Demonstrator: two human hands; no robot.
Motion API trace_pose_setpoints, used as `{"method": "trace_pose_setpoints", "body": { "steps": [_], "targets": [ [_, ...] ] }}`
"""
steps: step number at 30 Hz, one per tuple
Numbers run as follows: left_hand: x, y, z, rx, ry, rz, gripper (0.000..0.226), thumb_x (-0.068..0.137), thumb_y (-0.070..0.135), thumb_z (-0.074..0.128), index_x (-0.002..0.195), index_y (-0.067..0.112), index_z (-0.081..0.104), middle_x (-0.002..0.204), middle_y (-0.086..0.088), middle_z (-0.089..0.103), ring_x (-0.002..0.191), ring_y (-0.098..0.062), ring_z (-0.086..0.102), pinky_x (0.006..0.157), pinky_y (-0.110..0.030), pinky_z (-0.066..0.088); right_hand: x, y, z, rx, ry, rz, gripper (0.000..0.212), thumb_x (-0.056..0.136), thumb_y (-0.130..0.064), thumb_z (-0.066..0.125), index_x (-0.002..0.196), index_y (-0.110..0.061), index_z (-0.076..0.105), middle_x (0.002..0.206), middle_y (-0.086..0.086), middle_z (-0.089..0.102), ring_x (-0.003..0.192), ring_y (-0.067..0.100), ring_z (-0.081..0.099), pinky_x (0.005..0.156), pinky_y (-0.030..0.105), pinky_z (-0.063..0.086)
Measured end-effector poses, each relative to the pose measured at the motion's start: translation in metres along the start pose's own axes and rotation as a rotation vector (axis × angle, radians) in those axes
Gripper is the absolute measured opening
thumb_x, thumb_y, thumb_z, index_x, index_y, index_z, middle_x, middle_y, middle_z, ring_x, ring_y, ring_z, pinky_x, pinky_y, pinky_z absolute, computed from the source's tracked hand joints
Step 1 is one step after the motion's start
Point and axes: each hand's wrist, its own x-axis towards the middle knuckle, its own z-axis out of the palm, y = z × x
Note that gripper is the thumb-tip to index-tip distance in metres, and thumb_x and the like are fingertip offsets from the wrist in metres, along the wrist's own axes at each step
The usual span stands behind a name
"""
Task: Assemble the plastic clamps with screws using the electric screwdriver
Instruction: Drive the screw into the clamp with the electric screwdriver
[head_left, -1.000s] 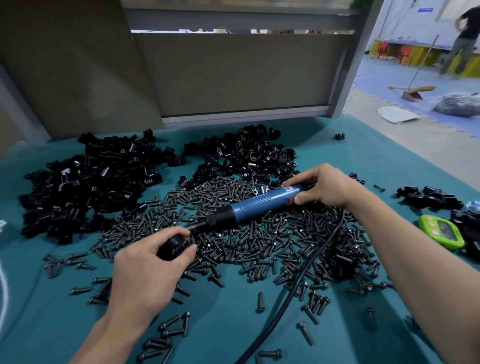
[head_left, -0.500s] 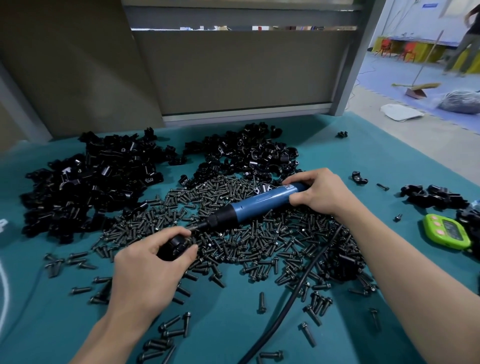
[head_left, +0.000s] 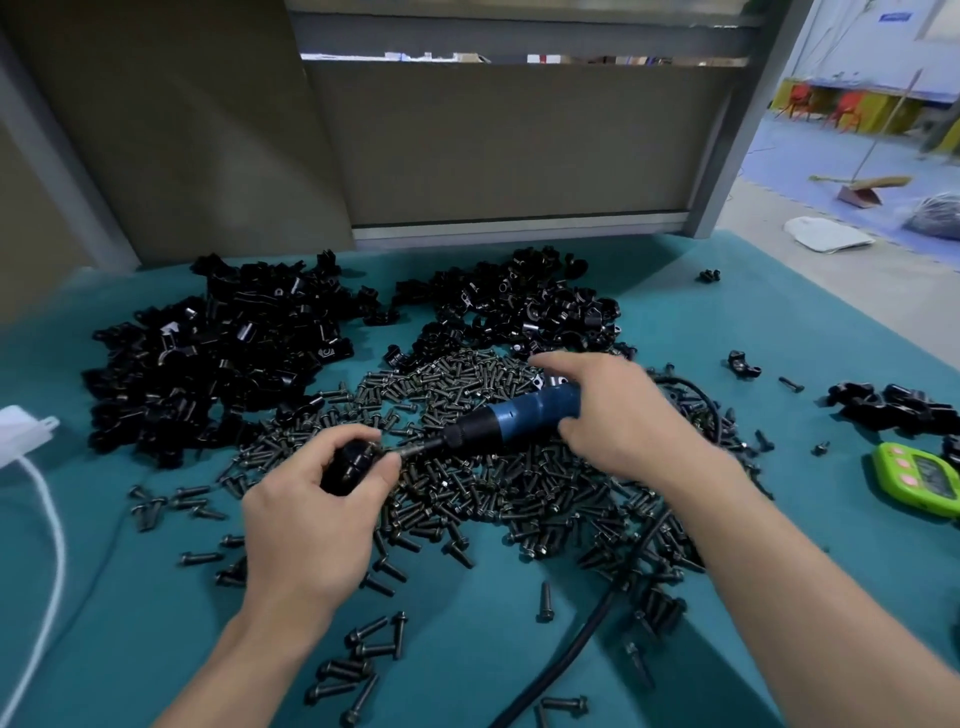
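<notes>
Left hand (head_left: 311, 525): forearm entering from below, thumb and fingers curled round one black plastic clamp (head_left: 349, 464) at the left edge of the screw heap (head_left: 519, 499).
Right hand (head_left: 626, 421): fingers closed round the rear of the electric screwdriver (head_left: 524, 413).
Screwdriver: blue body, black nose, slanted, bit tip meeting the clamp.
Surface: teal table (head_left: 467, 654).

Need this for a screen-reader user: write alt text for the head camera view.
The left hand grips a black plastic clamp while the right hand holds a blue electric screwdriver, its bit at the clamp. They work over a heap of black screws on a teal table, with piles of black clamps behind.
</notes>
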Motion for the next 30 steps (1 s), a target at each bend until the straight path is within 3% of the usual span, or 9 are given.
{"method": "trace_pose_setpoints", "body": {
  "steps": [2, 3, 7, 10, 14, 17, 21, 26, 30],
  "targets": [
    [-0.002, 0.002, -0.001, 0.014, 0.015, 0.028, 0.014, 0.089, 0.033, 0.079, 0.092, 0.044, 0.07, 0.069, 0.015, 0.07, 0.045, -0.007, 0.056, 0.035, -0.016, 0.037, 0.001, -0.021, 0.02, -0.224, -0.107, -0.114, 0.08, 0.079, -0.006, 0.07, 0.15, -0.033, 0.044, 0.127, 0.002, 0.062, 0.115, 0.025, 0.056, 0.111, 0.04, 0.038],
    [-0.003, 0.004, -0.002, 0.024, 0.022, 0.046, 0.013, 0.091, 0.033, 0.077, 0.09, 0.042, 0.068, 0.071, 0.018, 0.069, 0.05, -0.006, 0.059, 0.037, -0.014, 0.037, 0.004, -0.027, 0.025, -0.311, -0.127, -0.153, 0.073, 0.08, -0.009, 0.071, 0.146, -0.03, 0.047, 0.125, 0.002, 0.061, 0.119, 0.027, 0.054, 0.114, 0.042, 0.033],
    [-0.004, 0.007, -0.006, 0.14, 0.06, 0.066, 0.012, 0.084, 0.038, 0.077, 0.085, 0.041, 0.065, 0.068, 0.022, 0.067, 0.06, -0.001, 0.063, 0.051, -0.017, 0.043, 0.007, -0.038, 0.019, -0.385, -0.122, -0.196, 0.041, 0.084, -0.006, 0.065, 0.117, -0.029, 0.058, 0.102, -0.003, 0.051, 0.108, 0.026, 0.057, 0.101, 0.041, 0.038],
    [-0.002, 0.006, -0.008, 0.291, 0.097, 0.185, 0.022, 0.076, 0.046, 0.083, 0.085, 0.043, 0.064, 0.074, 0.02, 0.067, 0.069, -0.005, 0.061, 0.065, -0.029, 0.047, -0.009, -0.05, 0.023, -0.472, -0.036, -0.313, 0.043, 0.085, -0.011, 0.064, 0.124, -0.029, 0.058, 0.108, -0.004, 0.055, 0.111, 0.024, 0.054, 0.106, 0.042, 0.035],
    [-0.001, 0.007, -0.007, 0.403, 0.051, 0.288, 0.04, 0.063, 0.054, 0.089, 0.091, 0.044, 0.062, 0.071, 0.015, 0.06, 0.065, -0.013, 0.058, 0.059, -0.028, 0.043, -0.028, -0.071, 0.018, -0.542, 0.139, -0.485, 0.035, 0.085, -0.018, 0.061, 0.119, -0.026, 0.066, 0.109, -0.002, 0.059, 0.112, 0.027, 0.053, 0.116, 0.045, 0.027],
    [0.0, 0.008, -0.007, 0.48, 0.046, 0.281, 0.045, 0.055, 0.057, 0.091, 0.087, 0.046, 0.062, 0.065, 0.017, 0.05, 0.06, -0.012, 0.051, 0.054, -0.022, 0.031, -0.028, -0.082, 0.005, -0.528, 0.189, -0.509, 0.038, 0.083, -0.016, 0.062, 0.117, -0.031, 0.069, 0.107, -0.006, 0.06, 0.114, 0.026, 0.053, 0.123, 0.045, 0.019],
    [0.003, 0.011, -0.014, 0.509, 0.026, 0.234, 0.05, 0.056, 0.058, 0.089, 0.091, 0.052, 0.054, 0.066, 0.022, 0.054, 0.063, -0.004, 0.053, 0.059, -0.025, 0.034, -0.029, -0.084, -0.003, -0.404, 0.196, -0.482, 0.049, 0.078, -0.006, 0.063, 0.117, -0.035, 0.068, 0.111, -0.011, 0.062, 0.119, 0.02, 0.05, 0.127, 0.038, 0.007],
    [-0.006, 0.016, -0.014, 0.472, -0.073, 0.239, 0.049, 0.059, 0.049, 0.093, 0.103, 0.057, 0.074, 0.066, 0.022, 0.05, 0.062, 0.004, 0.048, 0.06, -0.014, 0.027, -0.03, -0.076, 0.004, -0.279, 0.22, -0.495, 0.058, 0.071, 0.006, 0.063, 0.115, -0.03, 0.074, 0.111, -0.011, 0.068, 0.121, 0.023, 0.052, 0.125, 0.032, -0.007],
    [-0.007, 0.02, -0.016, 0.392, -0.183, 0.109, 0.038, 0.055, 0.064, 0.083, 0.091, 0.067, 0.07, 0.07, 0.019, 0.059, 0.07, 0.005, 0.055, 0.065, -0.013, 0.032, -0.03, -0.063, 0.021, -0.128, 0.226, -0.405, 0.07, 0.066, 0.012, 0.068, 0.125, -0.024, 0.072, 0.119, -0.008, 0.071, 0.126, 0.023, 0.049, 0.127, 0.036, 0.004]
  ]
}}
